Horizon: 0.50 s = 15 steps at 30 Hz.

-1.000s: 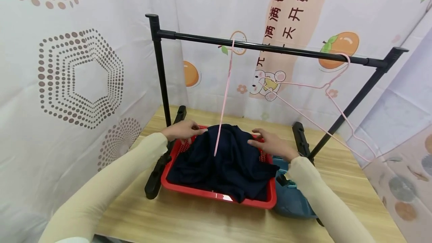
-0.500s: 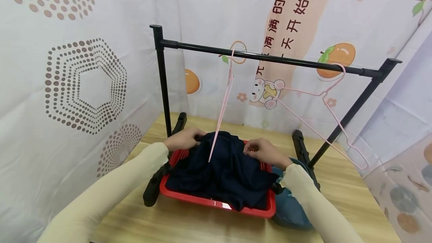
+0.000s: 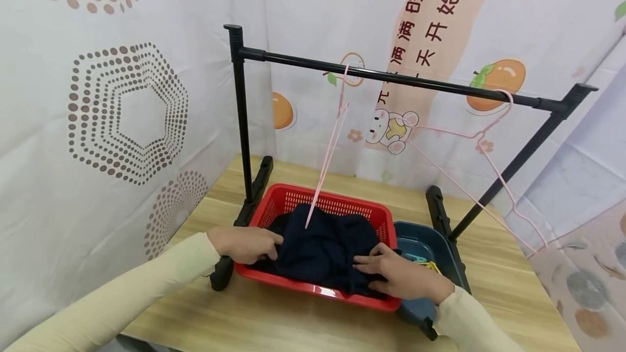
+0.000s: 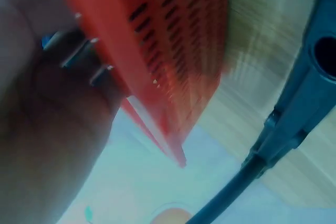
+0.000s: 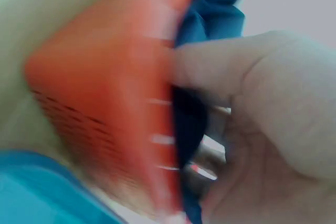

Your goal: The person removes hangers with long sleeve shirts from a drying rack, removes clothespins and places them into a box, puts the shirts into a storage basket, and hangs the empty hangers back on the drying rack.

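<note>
A heap of dark navy cloth (image 3: pixel 318 254) lies in a red perforated basket (image 3: pixel 337 202); its folds hide what kind of garment it is. My left hand (image 3: pixel 246 243) reaches over the basket's left rim, curled fingers pinching the cloth's left edge. On the cloth's front right part rests my right hand (image 3: pixel 398 273), its fingers loosely spread. The left wrist view has the basket's red side (image 4: pixel 173 30) beside the left hand, with the fingertips hidden. Blurred in the right wrist view, the right thumb (image 5: pixel 210 66) touches the cloth just inside the rim.
A black rack spans the basket, its bar (image 3: pixel 303 62) carrying a pink hanger (image 3: pixel 318 192) above the cloth and a second pink hanger (image 3: pixel 478 136) at right. Right of the basket stands a blue basin (image 3: pixel 415 232) with small coloured clips. Patterned curtains (image 3: pixel 313 26) enclose the wooden table (image 3: pixel 274 319).
Both hands have moved from the back of the cloth toward the front, pulling its back edge along. The basket's back wall now shows. The right fingers have loosened from a pinch.
</note>
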### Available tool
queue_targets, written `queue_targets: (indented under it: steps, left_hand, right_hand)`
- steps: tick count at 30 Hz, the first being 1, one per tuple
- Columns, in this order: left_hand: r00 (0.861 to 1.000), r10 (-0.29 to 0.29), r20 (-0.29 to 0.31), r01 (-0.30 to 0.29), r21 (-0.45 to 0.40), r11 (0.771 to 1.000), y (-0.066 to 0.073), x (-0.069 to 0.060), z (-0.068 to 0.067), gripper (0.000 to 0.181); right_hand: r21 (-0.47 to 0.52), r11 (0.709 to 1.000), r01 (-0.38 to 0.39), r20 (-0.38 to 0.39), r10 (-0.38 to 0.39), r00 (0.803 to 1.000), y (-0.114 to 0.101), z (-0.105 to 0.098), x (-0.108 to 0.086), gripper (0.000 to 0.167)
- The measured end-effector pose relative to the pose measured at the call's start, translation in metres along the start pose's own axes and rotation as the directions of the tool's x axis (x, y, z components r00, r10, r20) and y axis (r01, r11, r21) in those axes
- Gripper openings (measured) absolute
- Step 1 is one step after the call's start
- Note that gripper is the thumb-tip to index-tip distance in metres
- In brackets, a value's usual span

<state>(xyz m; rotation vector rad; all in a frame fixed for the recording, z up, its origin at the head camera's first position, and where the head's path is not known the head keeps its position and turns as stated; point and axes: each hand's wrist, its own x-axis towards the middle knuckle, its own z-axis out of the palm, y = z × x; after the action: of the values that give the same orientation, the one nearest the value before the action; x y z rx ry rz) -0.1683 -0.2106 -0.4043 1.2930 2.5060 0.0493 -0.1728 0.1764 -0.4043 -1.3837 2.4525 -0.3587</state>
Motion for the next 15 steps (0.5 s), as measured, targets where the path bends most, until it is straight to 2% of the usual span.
queue_targets:
  steps: [2, 4, 6, 8, 10, 13, 14, 15]
  left_hand:
    - [0.999, -0.012, 0.049, 0.011, 0.020, 1.000, 0.002, -0.001, 0.001, 0.026]
    - [0.993, -0.051, 0.102, 0.047, 0.039, 0.998, 0.006, 0.000, 0.000, 0.027]
    - [0.981, -0.114, 0.154, 0.104, 0.068, 0.992, 0.011, 0.000, 0.000, 0.032]
    - [0.964, -0.181, 0.196, 0.163, 0.104, 0.981, 0.016, 0.002, 0.001, 0.036]
    - [0.949, -0.222, 0.222, 0.197, 0.128, 0.972, 0.020, 0.004, 0.001, 0.037]
    - [0.936, -0.249, 0.247, 0.224, 0.127, 0.966, 0.022, 0.006, 0.000, 0.039]
    - [0.936, -0.250, 0.250, 0.228, 0.115, 0.967, 0.021, 0.006, -0.001, 0.039]
    - [0.941, -0.235, 0.243, 0.216, 0.102, 0.971, 0.019, 0.006, -0.002, 0.040]
  right_hand:
    - [-0.037, 0.999, 0.000, 0.012, 0.000, 1.000, 0.000, 0.007, -0.001, 0.042]
    - [-0.072, 0.997, -0.007, 0.015, 0.008, 1.000, 0.001, 0.013, -0.001, 0.041]
    - [-0.098, 0.995, -0.020, 0.026, 0.023, 0.999, 0.000, 0.015, 0.001, 0.041]
    - [-0.127, 0.991, -0.028, 0.044, 0.033, 0.998, -0.001, 0.016, 0.003, 0.040]
    - [-0.163, 0.986, -0.027, 0.058, 0.036, 0.998, 0.000, 0.015, 0.005, 0.039]
    - [-0.202, 0.979, -0.017, 0.074, 0.033, 0.997, 0.001, 0.015, 0.008, 0.037]
    - [-0.205, 0.979, -0.019, 0.076, 0.035, 0.996, 0.001, 0.015, 0.008, 0.037]
    - [-0.208, 0.978, -0.018, 0.078, 0.035, 0.996, 0.001, 0.016, 0.009, 0.037]
